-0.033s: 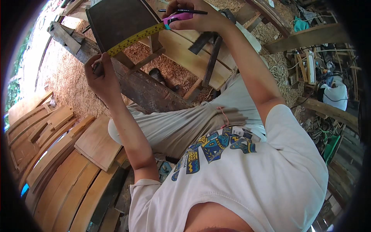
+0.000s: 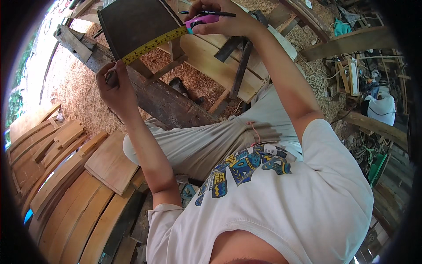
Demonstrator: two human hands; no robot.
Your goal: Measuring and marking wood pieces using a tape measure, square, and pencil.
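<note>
Around, shavings-strewn floor (image 2: 81, 103); then dark panel (image 2: 140, 22), with yellow tape (image 2: 154, 43) along its near edge: pinched at its end in left grip (image 2: 118, 90) by left corner, clasped by its pink case (image 2: 205, 19), plus black pen (image 2: 213, 13), in right grip (image 2: 226, 21) by right corner. No visible change; measurement apparently steady.

The worn wooden surface (image 2: 165, 105) bears a short plank (image 2: 78, 46) at its far left end; shavings (image 2: 79, 99) cover the floor (image 2: 195, 72) around it.

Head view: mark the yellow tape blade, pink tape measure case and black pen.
Yellow tape blade (image 2: 154, 42): head view, middle of the strip.
Pink tape measure case (image 2: 206, 19): head view, shell above thumb.
Black pen (image 2: 213, 13): head view, middle of barrel.
</note>
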